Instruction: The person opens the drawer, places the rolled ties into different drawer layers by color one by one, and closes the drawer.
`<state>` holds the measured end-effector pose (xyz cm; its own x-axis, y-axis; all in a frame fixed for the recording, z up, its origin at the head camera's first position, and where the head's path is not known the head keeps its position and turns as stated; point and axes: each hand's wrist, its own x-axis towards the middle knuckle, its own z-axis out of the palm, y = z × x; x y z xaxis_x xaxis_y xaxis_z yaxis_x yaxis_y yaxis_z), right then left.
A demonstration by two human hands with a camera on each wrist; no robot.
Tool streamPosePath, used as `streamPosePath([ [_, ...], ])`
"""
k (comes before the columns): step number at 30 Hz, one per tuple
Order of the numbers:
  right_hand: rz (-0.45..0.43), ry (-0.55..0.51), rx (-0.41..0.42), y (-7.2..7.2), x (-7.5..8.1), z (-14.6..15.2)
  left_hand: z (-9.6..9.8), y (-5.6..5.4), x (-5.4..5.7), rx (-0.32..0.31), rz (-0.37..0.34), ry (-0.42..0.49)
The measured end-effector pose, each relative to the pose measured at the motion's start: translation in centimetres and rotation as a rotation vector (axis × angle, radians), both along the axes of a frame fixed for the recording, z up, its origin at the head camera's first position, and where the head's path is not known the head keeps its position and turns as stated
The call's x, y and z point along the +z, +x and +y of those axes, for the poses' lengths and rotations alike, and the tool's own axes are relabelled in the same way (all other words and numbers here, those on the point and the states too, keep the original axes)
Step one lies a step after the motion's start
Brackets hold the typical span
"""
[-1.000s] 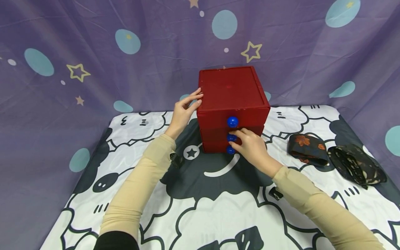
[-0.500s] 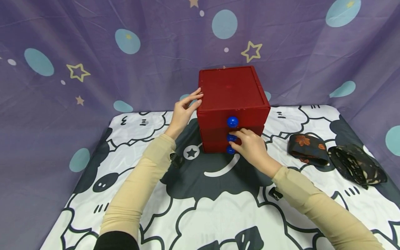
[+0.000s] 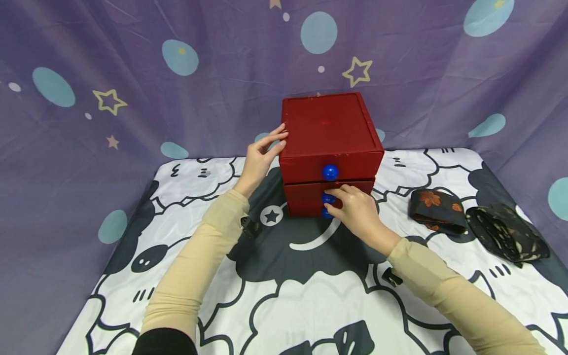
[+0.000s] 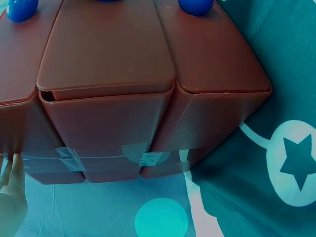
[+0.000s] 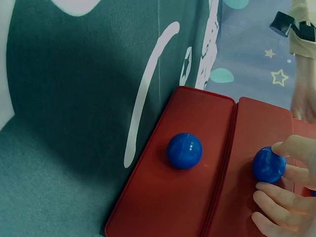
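A red plastic cabinet [image 3: 328,123] with three stacked drawers stands at the back of the cloth. Its top knob [image 3: 330,172] is a round blue ball. My right hand [image 3: 358,211] pinches the blue middle knob [image 5: 268,165] between thumb and fingers, with the other fingers spread by the drawer front. The middle drawer [image 4: 106,49] is out by a narrow gap. Below it, the bottom knob [image 5: 184,151] is not held. My left hand [image 3: 256,165] rests its extended fingertips on the cabinet's left side near the top edge.
To the right lie a folded dark cloth with orange flowers [image 3: 437,212] and a dark patterned folded bundle [image 3: 508,234]. A sheep-print cloth [image 3: 306,305] covers the table. A purple curtain [image 3: 230,98] hangs right behind the cabinet.
The middle drawer has come slightly forward with my right hand on its knob, and a dark line now shows under the top drawer. My left hand stays in place.
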<state>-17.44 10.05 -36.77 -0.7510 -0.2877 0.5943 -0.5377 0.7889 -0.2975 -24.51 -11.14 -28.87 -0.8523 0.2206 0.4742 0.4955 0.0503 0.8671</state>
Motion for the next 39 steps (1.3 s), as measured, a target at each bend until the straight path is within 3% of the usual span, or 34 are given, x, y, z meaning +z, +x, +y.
streamPosePath([
  [14, -0.025, 0.025, 0.003, 0.9, 0.2, 0.1, 0.1, 0.1, 0.1, -0.001, -0.008, 0.002],
  [39, 0.009, 0.115, 0.000, 2.9, 0.8, 0.2, 0.1, 0.0, 0.0, 0.000, -0.011, 0.011],
])
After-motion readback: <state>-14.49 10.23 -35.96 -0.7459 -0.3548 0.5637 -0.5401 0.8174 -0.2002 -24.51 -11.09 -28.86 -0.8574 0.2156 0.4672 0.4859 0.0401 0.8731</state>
